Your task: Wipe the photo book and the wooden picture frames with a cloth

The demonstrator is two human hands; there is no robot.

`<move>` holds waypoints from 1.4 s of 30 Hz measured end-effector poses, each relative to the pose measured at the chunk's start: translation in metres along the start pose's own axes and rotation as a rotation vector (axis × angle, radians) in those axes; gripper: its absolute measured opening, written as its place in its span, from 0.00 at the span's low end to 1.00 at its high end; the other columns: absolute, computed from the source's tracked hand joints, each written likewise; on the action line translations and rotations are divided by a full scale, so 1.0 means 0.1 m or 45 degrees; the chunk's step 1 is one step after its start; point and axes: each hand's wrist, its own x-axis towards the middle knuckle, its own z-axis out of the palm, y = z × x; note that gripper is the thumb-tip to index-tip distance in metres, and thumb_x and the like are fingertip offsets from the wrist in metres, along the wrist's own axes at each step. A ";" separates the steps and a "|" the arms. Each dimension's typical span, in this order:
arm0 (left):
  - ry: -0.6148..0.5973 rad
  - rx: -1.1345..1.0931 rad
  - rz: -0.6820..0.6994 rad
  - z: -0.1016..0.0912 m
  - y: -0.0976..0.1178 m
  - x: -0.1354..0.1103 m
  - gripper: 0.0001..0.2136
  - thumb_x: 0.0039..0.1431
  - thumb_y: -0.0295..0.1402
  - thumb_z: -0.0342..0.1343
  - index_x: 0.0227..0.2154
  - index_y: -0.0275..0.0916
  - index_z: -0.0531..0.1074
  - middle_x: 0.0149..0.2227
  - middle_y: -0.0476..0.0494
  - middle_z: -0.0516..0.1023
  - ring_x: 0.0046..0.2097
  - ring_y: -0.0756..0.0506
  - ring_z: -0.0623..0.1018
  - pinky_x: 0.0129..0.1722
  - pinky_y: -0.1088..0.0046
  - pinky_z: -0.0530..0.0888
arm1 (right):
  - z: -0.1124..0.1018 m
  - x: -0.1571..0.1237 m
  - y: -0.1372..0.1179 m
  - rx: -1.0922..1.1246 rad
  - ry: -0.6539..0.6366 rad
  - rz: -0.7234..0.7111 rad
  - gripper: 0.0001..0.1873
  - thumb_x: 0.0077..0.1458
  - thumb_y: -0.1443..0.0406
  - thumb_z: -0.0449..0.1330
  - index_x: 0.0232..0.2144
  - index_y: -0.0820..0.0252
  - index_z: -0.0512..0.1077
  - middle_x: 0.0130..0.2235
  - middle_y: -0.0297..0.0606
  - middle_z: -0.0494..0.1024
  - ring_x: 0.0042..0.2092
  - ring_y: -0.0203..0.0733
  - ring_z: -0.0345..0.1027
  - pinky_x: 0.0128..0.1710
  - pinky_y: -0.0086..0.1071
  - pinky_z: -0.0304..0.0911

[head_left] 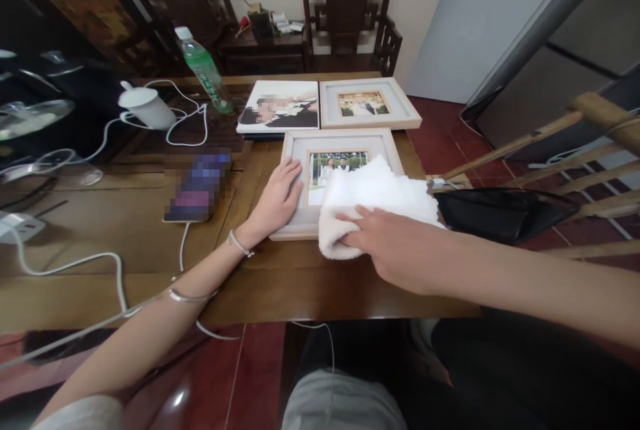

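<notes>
Clock centred on the near frame. Biggest: my wooden table (300,290), spread under everything from 6 round to 12. Dark carved chair (347,23) beyond it at 12, pale wooden chair (595,150) at 3.

Near frame (294,223) lies flat on the table straight in front of me, photo side up, pale border, light wood edge. Far frame (409,110), also flat, between 12 and 1. Photo board (300,113) at 11, right up beside the far frame.

White cloth (380,187) sits over the near frame's 4 o'clock part, hiding that corner and some of the photo (320,170). My right hand (395,243) is closed on it, fingers in the near fold. My left hand (277,200) isn't gripping: open, laid on the frame's 9 o'clock side, fingers over the edge onto the border.

Green bottle (204,73), white cap, upright at 10. White lidded cup (147,107) also toward 10, farther out, white cable (206,123) close by. Phone (200,183) at 9, screen up. Smallest: bangle (190,297) on my left forearm, thin bracelet (240,243) at that wrist.
</notes>
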 end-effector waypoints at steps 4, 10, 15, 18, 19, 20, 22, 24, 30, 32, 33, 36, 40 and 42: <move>-0.020 0.004 0.011 -0.01 -0.01 0.00 0.23 0.73 0.38 0.45 0.63 0.33 0.71 0.68 0.31 0.71 0.74 0.34 0.63 0.74 0.46 0.59 | 0.14 0.28 0.29 -0.100 0.086 0.083 0.38 0.53 0.82 0.53 0.65 0.60 0.72 0.74 0.49 0.59 0.74 0.67 0.52 0.67 0.63 0.59; -0.032 0.001 0.033 -0.01 -0.02 0.01 0.22 0.73 0.38 0.45 0.63 0.35 0.71 0.68 0.33 0.71 0.74 0.35 0.63 0.74 0.45 0.59 | 0.10 0.82 1.06 -0.310 0.300 0.238 0.45 0.51 0.82 0.50 0.71 0.60 0.64 0.79 0.47 0.42 0.77 0.70 0.37 0.69 0.73 0.45; -0.038 -0.008 0.034 -0.01 -0.03 0.01 0.22 0.74 0.39 0.45 0.63 0.36 0.72 0.68 0.34 0.71 0.73 0.34 0.64 0.74 0.45 0.59 | 0.00 1.02 1.22 -0.361 0.252 0.244 0.43 0.52 0.81 0.51 0.69 0.61 0.67 0.78 0.49 0.47 0.77 0.73 0.35 0.66 0.80 0.45; -0.044 -0.005 0.037 -0.01 -0.02 0.02 0.23 0.74 0.39 0.45 0.63 0.33 0.71 0.68 0.31 0.71 0.73 0.33 0.63 0.74 0.45 0.60 | 0.02 0.88 0.96 -0.307 0.180 0.217 0.41 0.51 0.82 0.51 0.66 0.61 0.71 0.77 0.50 0.51 0.76 0.74 0.41 0.64 0.79 0.49; -0.044 -0.002 0.037 -0.01 -0.02 0.02 0.23 0.74 0.39 0.45 0.63 0.32 0.71 0.68 0.31 0.71 0.74 0.33 0.63 0.74 0.46 0.60 | 0.02 0.79 0.84 -0.269 0.151 0.204 0.41 0.51 0.82 0.51 0.65 0.60 0.72 0.76 0.50 0.53 0.75 0.73 0.44 0.64 0.78 0.51; -0.042 0.001 0.035 0.00 -0.02 0.02 0.23 0.73 0.38 0.45 0.63 0.32 0.71 0.68 0.30 0.70 0.74 0.33 0.63 0.74 0.46 0.59 | 0.01 0.70 0.71 -0.223 0.119 0.195 0.40 0.50 0.82 0.52 0.64 0.58 0.74 0.76 0.50 0.56 0.74 0.73 0.47 0.63 0.77 0.54; -0.035 0.007 0.031 0.00 -0.01 0.02 0.23 0.73 0.38 0.45 0.63 0.33 0.71 0.68 0.31 0.71 0.73 0.33 0.63 0.74 0.45 0.59 | -0.04 0.49 0.47 -0.099 0.021 0.168 0.39 0.50 0.82 0.51 0.61 0.55 0.76 0.72 0.50 0.64 0.70 0.69 0.59 0.60 0.68 0.62; -0.033 0.011 0.028 0.00 0.00 0.02 0.23 0.73 0.38 0.44 0.63 0.34 0.71 0.68 0.32 0.71 0.74 0.34 0.63 0.74 0.45 0.59 | -0.11 0.29 0.25 0.028 -0.099 0.141 0.34 0.52 0.80 0.51 0.56 0.55 0.79 0.61 0.52 0.77 0.56 0.61 0.75 0.51 0.55 0.70; -0.048 0.042 0.025 -0.01 0.01 0.02 0.23 0.73 0.37 0.43 0.63 0.33 0.71 0.68 0.31 0.70 0.74 0.34 0.62 0.74 0.46 0.59 | -0.13 0.10 -0.08 0.116 -0.132 -0.035 0.29 0.53 0.79 0.52 0.52 0.58 0.80 0.66 0.50 0.73 0.62 0.61 0.71 0.54 0.50 0.71; -0.054 0.043 0.025 -0.01 0.01 0.02 0.23 0.73 0.37 0.43 0.63 0.33 0.71 0.69 0.32 0.70 0.74 0.35 0.62 0.74 0.46 0.59 | -0.04 0.18 -0.04 0.072 -0.075 -0.021 0.34 0.54 0.80 0.51 0.59 0.57 0.77 0.73 0.46 0.63 0.72 0.64 0.57 0.62 0.58 0.66; -0.058 0.042 0.024 0.00 0.00 0.02 0.23 0.73 0.38 0.43 0.63 0.34 0.70 0.69 0.33 0.70 0.74 0.35 0.62 0.74 0.46 0.59 | 0.01 0.25 0.01 0.057 -0.046 -0.001 0.37 0.54 0.80 0.51 0.62 0.56 0.75 0.75 0.44 0.59 0.74 0.65 0.51 0.64 0.62 0.63; -0.064 0.038 0.022 0.00 0.00 0.02 0.23 0.74 0.38 0.43 0.64 0.34 0.69 0.69 0.33 0.70 0.74 0.35 0.62 0.75 0.46 0.58 | 0.11 0.49 0.32 -0.022 0.051 0.092 0.42 0.53 0.81 0.50 0.68 0.55 0.69 0.77 0.42 0.51 0.77 0.66 0.41 0.68 0.70 0.53; -0.064 0.022 0.033 0.00 0.00 0.02 0.23 0.74 0.37 0.43 0.65 0.34 0.69 0.69 0.32 0.69 0.74 0.34 0.61 0.75 0.45 0.58 | 0.07 0.87 0.84 -0.220 0.262 0.194 0.43 0.52 0.82 0.49 0.70 0.61 0.66 0.78 0.47 0.44 0.77 0.69 0.35 0.70 0.73 0.44; -0.058 0.009 0.039 0.00 0.00 0.02 0.23 0.74 0.37 0.43 0.64 0.34 0.70 0.69 0.32 0.70 0.74 0.34 0.61 0.74 0.45 0.59 | 0.01 1.02 1.03 -0.297 0.332 0.243 0.43 0.53 0.82 0.49 0.70 0.62 0.65 0.78 0.48 0.44 0.77 0.70 0.34 0.69 0.74 0.44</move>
